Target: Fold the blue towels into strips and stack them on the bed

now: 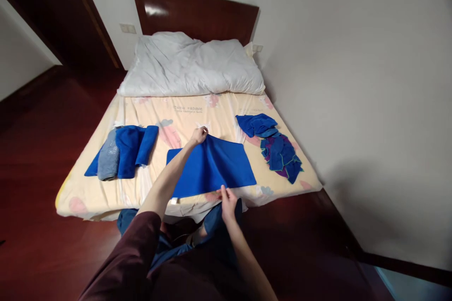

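A flat blue towel (pixel 229 164) lies spread near the foot of the bed. My left hand (pixel 200 135) reaches over it and pinches its far edge, pulling the cloth up into a raised ridge. At the near edge my right hand (pixel 228 201) has its thumb and fingers closed on the towel's border, though the cloth between the fingertips hardly shows. Soft creases run through the towel between my two hands. Its left part is partly hidden behind my left forearm.
Left on the bed are folded blue towels (pixel 130 148) with a rolled grey one (pixel 108 157). A crumpled pile of blue and purple cloths (pixel 280 153) lies right. A white quilt (pixel 197 66) sits by the headboard (pixel 197 9); a wall (pixel 370 80) borders the right.
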`<state>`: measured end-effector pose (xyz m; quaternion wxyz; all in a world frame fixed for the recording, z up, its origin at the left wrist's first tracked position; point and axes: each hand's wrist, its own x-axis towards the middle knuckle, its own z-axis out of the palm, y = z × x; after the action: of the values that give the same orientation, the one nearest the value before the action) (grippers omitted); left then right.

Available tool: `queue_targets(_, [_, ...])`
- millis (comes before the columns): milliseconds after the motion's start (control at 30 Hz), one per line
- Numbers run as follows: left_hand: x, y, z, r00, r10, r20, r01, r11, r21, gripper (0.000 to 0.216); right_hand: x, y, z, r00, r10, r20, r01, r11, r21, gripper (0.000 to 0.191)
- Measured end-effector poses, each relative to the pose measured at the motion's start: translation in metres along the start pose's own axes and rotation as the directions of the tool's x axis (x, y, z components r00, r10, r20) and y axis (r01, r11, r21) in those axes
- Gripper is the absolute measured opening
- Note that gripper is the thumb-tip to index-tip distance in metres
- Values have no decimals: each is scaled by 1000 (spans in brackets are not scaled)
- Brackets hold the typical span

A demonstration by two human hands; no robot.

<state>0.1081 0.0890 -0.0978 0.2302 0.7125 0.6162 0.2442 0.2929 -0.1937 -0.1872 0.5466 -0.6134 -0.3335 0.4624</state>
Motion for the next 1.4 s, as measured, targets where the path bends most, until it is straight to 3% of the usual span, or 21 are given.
queue_targets(133, [-17, 12, -71, 988, 58, -145, -72, 993, -90, 29, 35, -76, -28, 954, -298, -35, 288, 943, -169, 57])
queue_targets(300, [-52, 19, -160, 903, 85, -422, -258, 892, -372, 29, 78, -184, -25, 777, -629, 31, 608, 736, -297, 61])
queue_targets(367, [-70, 20, -192, 860, 64, -506, -318, 843, -434, 35, 90, -219, -11, 751, -656, 72, 650, 717, -253, 60])
queue_targets(433, [-89, 20, -222, 832, 46, -552, -359, 804, -474, 41, 99, -246, 7, 764, -640, 76, 643, 749, -160, 57])
queue_targets(533, [-119, 19, -259, 809, 9, -588, -373, 781, -501, 46, 105, -274, 37, 787, -612, 77, 614, 789, -6, 53])
queue_targets(633, [-146, 17, -286, 784, -46, -619, -343, 799, -494, 46, 101, -294, 62, 766, -634, 109, 628, 774, 84, 52])
queue_targets(833, [-179, 17, -309, 737, -140, -661, -303, 805, -509, 43, 81, -315, 85, 733, -660, 166, 634, 751, 184, 51])
queue_targets(967, [-194, 18, -315, 779, -127, -614, -277, 808, -520, 44, 72, -316, 77, 747, -624, 229, 602, 781, 166, 50])
queue_targets(1133, [-233, 21, -315, 894, -30, -447, -206, 858, -470, 50, 47, -307, 38, 805, -506, 309, 493, 861, 126, 53])
queue_targets(1233, [-265, 22, -305, 952, -40, -305, -116, 872, -476, 48, 24, -299, 5, 842, -394, 368, 409, 912, 39, 55])
queue_targets(1400, [-301, 23, -284, 990, -112, -88, 42, 818, -573, 43, -7, -293, -37, 878, -239, 414, 285, 957, -52, 55])
